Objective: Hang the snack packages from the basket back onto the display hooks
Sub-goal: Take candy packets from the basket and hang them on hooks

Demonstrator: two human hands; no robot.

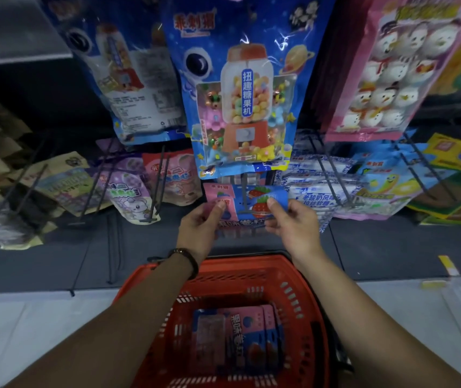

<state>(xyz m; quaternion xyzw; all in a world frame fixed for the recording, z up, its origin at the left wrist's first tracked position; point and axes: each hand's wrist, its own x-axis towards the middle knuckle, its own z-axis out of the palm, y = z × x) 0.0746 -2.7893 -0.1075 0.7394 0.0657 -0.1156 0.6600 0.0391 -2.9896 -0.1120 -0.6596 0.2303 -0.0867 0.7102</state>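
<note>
Head view:
- Left hand (198,228) and right hand (293,225) are both up at the lower row of the display, with the pink-and-blue snack package (247,204) between them.
- Left fingers (220,205) pinch the package's pink left edge, thumb on the front. Right fingers (272,203) pinch its blue right edge the same way. Both are gripping, neither is loose.
- The package faces the camera, roughly level, just below the big blue gumball-machine pack (246,88).
- A dark display hook (243,189) crosses the top middle of the held package. Can't tell whether the hang hole is on it; too blurred.
- The red basket (303,292) is low in frame between the forearms. More pink-and-blue packages (237,334) lie flat on its bottom, overlapping.
- There is a dark wristband (188,259) on the left wrist.
- A pink snowman marshmallow pack (391,65) hangs at upper right.
- White-and-blue packs (316,189) are just right of the held one, touching or nearly so.
- Purple rabbit pouch (131,191) on the left, with bare hook prongs (158,180) beside it.
</note>
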